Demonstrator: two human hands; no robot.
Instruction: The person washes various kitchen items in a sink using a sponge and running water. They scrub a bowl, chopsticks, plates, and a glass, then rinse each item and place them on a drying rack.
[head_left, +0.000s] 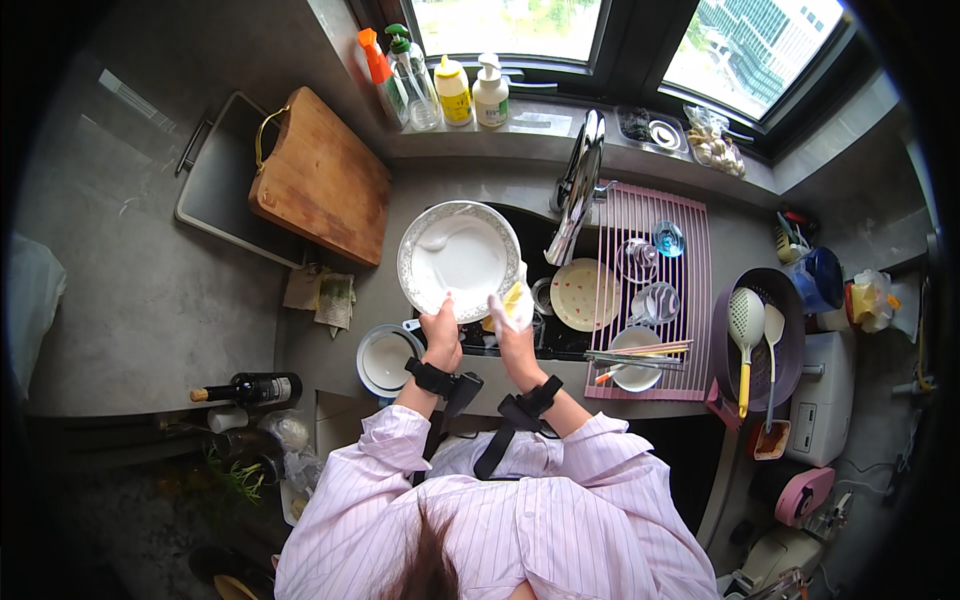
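Note:
My left hand (442, 339) grips the near rim of a wide white plate (461, 261) with a patterned grey border, tilted above the dark sink (541, 341). Soap suds lie on the plate's inner face. At its right side my right hand (516, 346), covered in foam at the fingers, holds a yellow sponge (513, 298) against the rim. A cream plate with small red marks (585, 295) rests in the sink, to the right of the held one. Beside my left wrist stands a white pot (385, 361) with a blue edge.
A chrome faucet (577, 187) arches over the sink's far side. On the pink roll-up rack (694, 285) are glasses (654, 304) and a white bowl (637, 377) with chopsticks across it. A purple colander (724, 330) holds utensils. Wooden board (326, 176) leans at left; bottles (454, 90) line the sill.

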